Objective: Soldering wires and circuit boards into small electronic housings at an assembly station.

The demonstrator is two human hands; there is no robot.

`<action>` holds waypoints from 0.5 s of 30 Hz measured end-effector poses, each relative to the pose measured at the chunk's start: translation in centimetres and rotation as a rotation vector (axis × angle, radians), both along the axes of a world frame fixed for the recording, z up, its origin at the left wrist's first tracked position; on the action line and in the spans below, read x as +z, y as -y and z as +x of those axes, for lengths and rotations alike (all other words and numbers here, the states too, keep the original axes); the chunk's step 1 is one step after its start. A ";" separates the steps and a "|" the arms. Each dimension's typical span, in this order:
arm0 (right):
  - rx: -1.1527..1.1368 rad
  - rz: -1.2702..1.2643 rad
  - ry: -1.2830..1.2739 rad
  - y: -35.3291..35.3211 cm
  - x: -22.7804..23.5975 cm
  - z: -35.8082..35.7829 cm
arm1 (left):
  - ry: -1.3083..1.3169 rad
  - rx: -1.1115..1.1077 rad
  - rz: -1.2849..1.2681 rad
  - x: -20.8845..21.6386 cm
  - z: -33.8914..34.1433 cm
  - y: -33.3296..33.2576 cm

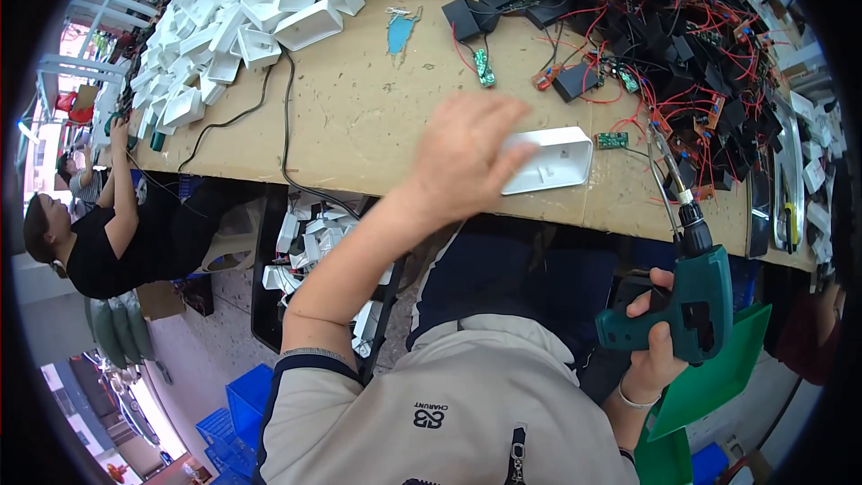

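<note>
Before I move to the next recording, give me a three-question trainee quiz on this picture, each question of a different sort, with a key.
1. Which hand holds the green drill?
2. True or false: on the table, the heap of white cases lies to the left of the black boxes.
3. What lies closest to the left hand?
A) a mug
B) a single white case
C) a pair of scissors

Key: 1. The right hand. 2. True. 3. B.
</note>
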State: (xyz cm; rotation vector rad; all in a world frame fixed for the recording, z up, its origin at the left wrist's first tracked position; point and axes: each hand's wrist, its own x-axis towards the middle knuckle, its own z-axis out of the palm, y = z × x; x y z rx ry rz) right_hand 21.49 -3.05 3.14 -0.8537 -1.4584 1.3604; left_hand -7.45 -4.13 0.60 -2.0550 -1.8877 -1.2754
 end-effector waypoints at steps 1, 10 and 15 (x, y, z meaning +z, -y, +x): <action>0.001 -0.004 -0.003 0.1 0.0 0.1 | -0.073 0.036 0.039 0.4 -1.0 -0.2; -0.023 0.020 0.023 0.7 0.1 0.2 | -0.822 -0.215 -0.196 2.2 -8.2 -5.6; 0.083 -0.115 -0.191 0.3 -0.3 -0.1 | -0.350 -0.131 -0.074 2.0 -10.7 -4.2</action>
